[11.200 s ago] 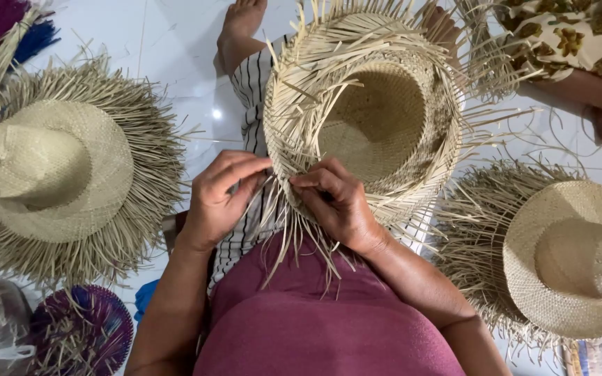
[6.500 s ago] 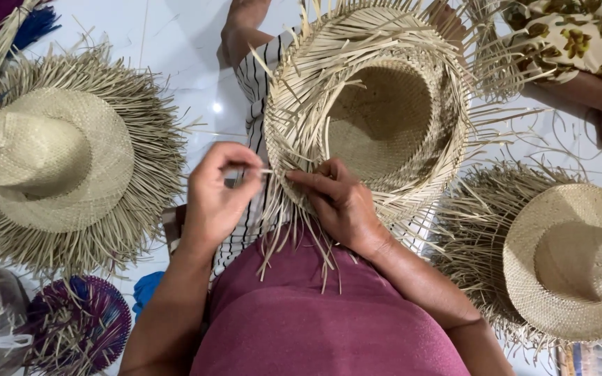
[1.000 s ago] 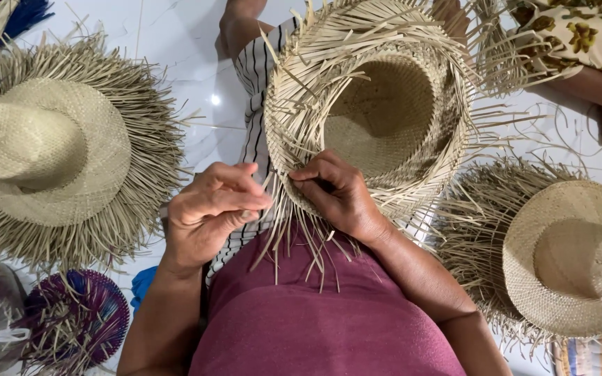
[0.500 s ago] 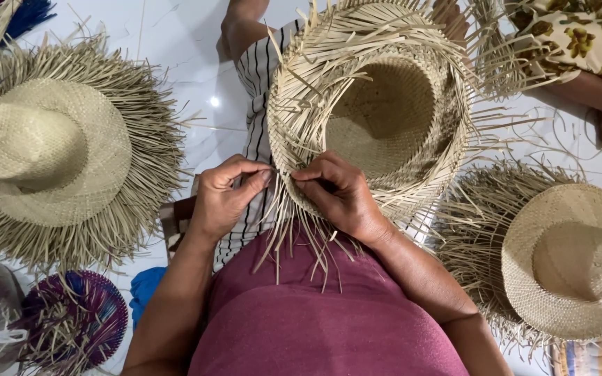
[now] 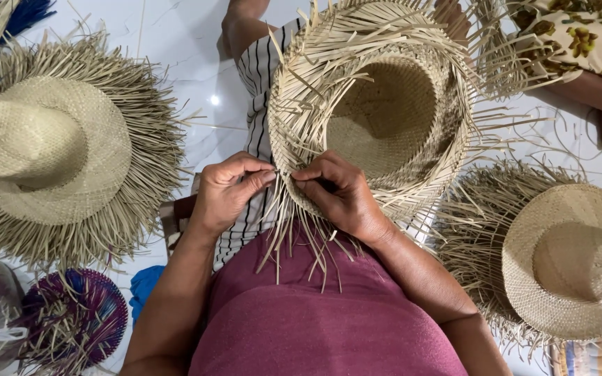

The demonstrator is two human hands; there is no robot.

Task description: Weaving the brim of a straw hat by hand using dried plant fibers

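While the right hand (image 5: 343,198) grips the rim of the upturned straw hat (image 5: 384,118), the left hand (image 5: 228,191) beside it pinches a straw strip (image 5: 281,170).

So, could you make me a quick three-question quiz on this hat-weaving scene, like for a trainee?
1. True or false: the unfinished straw hat lies with its hollow crown facing up.
2. Which hand pinches a loose strand at the brim: left hand or right hand?
3. The purple woven piece lies: A) bottom left, B) top right, C) inside the hat.

Key: 1 true; 2 left hand, while the right steadies the brim; 3 A.
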